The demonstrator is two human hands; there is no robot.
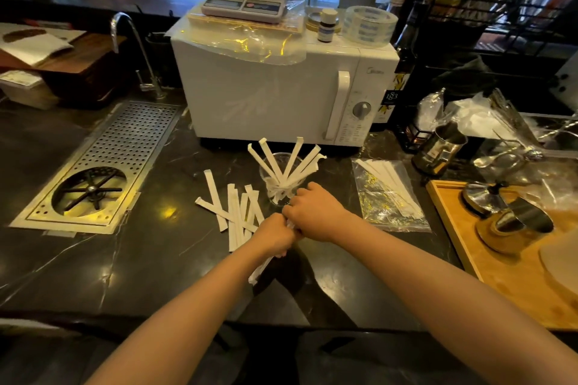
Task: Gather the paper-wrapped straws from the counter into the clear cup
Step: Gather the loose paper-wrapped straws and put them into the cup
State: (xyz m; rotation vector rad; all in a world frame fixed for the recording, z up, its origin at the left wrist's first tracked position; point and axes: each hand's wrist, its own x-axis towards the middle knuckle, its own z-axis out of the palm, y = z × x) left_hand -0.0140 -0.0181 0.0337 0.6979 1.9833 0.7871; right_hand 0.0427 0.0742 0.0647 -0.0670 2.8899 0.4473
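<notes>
The left hand (275, 233) and right hand (316, 212) are pressed together, both closed on one wrapped straw (259, 270). The clear cup (279, 180), holding five straws, is seen at 12 o'clock from them; loose straws (237, 212) lie at 10 o'clock on the counter (140, 259).
</notes>
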